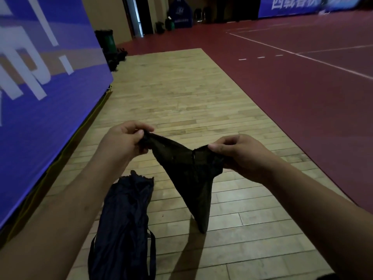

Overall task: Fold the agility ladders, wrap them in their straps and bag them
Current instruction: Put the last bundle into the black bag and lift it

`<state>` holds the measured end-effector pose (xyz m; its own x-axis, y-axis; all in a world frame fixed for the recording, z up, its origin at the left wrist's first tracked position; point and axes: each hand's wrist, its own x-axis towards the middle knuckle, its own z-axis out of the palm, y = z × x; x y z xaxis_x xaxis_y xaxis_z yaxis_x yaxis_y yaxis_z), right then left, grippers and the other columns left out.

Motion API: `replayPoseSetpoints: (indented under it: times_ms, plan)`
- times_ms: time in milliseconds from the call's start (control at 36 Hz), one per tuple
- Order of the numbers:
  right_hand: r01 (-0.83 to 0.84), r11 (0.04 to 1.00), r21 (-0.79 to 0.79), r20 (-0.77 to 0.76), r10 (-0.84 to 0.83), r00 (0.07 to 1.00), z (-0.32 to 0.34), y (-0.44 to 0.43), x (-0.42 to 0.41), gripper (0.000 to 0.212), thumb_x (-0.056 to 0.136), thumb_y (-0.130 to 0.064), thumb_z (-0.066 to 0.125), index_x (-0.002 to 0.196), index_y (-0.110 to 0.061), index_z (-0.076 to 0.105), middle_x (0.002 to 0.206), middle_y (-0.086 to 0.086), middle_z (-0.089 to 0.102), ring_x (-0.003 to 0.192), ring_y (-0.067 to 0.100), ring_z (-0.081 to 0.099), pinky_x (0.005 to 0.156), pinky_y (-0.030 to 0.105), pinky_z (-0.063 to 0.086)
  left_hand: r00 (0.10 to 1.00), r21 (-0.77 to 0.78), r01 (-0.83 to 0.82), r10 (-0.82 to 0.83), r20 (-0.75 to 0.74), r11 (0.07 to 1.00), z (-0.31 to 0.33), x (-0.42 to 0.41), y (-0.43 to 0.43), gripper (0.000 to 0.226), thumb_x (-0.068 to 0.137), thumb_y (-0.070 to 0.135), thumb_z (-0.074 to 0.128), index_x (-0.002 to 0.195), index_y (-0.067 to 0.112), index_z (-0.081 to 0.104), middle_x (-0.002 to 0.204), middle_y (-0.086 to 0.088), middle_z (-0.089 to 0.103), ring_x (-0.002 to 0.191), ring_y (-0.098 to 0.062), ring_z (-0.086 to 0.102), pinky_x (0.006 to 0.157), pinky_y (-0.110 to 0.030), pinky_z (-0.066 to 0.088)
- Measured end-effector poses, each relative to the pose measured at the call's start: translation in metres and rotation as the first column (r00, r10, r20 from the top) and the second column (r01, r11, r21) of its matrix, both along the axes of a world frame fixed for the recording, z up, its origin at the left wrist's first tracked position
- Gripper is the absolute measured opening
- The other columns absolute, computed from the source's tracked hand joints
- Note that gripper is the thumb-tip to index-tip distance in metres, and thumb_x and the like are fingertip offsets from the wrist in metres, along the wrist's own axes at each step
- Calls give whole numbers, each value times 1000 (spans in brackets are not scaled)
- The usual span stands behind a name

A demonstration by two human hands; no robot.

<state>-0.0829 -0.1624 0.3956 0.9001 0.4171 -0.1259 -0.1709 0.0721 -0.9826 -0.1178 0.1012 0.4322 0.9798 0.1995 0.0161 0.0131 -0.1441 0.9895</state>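
We pinch the limp black mesh drawstring bag [193, 174] by its rim, left hand [123, 142] and right hand [240, 154]; probably light, floppy, so grip the hem.

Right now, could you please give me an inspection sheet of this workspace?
Surface: pale wooden plank floor, bordered on the right by dark red court flooring with white lines.
Job's things: thin black fabric bag held up, its top stretched between both hands; dark navy fabric bundle with black strap loops lies on the planks.
Clutter: nothing seen.
Grippers: left hand pinches the bag's left edge; right hand pinches its right edge.
Cables: thin yellow line along the banner's foot; cannot tell what it is.
Surroundings: blue printed banner on the left; green bins farther back.
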Motion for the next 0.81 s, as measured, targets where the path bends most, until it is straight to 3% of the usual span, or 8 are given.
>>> replayPoseSetpoints:
  times_ms: [167,250,306,472,583,667,722,806]
  plan:
    - [31,949,314,-174,25,984,-3,31,-4,13,82,-13,70,83,-3,61,66,5,62,64,14,54,64,23,50,959,357,283,-273,-79,890,0,-9,-5,14,93,20,65,106,19,70,105,2,72,96,-9,69,82,-23,53]
    - [15,943,333,-173,45,984,0,55,-7,10,89,-6,64,80,-4,60,58,3,59,52,10,54,61,23,52,869,569,493,-398,-292,658,-17,-11,-8,70,75,45,80,137,31,49,131,15,54,117,-1,55,90,-18,47]
    - [3,954,300,-147,43,988,0,70,-7,10,89,-5,65,80,-4,62,62,5,58,56,12,54,67,26,47,850,633,518,-431,-305,575,-33,-9,-17,76,75,43,83,137,30,43,129,12,51,115,-2,54,94,-22,50]
    - [26,968,248,-119,4,993,5,102,4,10,95,-5,62,86,-2,62,72,9,60,64,16,58,61,21,52,953,506,300,-275,-125,809,-57,15,-3,20,81,37,78,95,24,75,90,3,75,88,-14,71,82,-37,55]
    - [-62,969,240,-43,74,996,-8,100,15,37,87,-38,72,101,-4,69,91,13,68,83,21,67,84,31,56,974,356,216,-177,-138,909,-64,22,28,13,85,25,68,89,19,79,87,-8,77,84,-24,73,79,-39,54]
    - [-187,976,-107,82,197,977,-49,94,17,62,76,-53,79,132,-33,61,126,4,67,118,16,64,104,37,50,979,218,113,-72,-188,969,-66,25,48,13,91,16,67,95,9,77,96,-22,75,92,-37,71,87,-47,56]
    - [-332,866,-374,65,382,922,-75,98,14,77,80,-46,81,146,-45,41,145,-7,49,133,11,47,109,31,44,973,93,67,-45,-227,993,-70,29,58,13,96,11,62,96,4,74,93,-21,74,85,-33,71,82,-41,57]
    - [-459,727,-510,-12,528,849,-111,122,7,81,81,-26,84,141,-46,32,132,-20,46,128,8,44,92,11,46,962,-72,31,-49,-267,997,-71,32,64,17,99,7,57,88,3,69,75,-12,70,63,-19,67,60,-25,55]
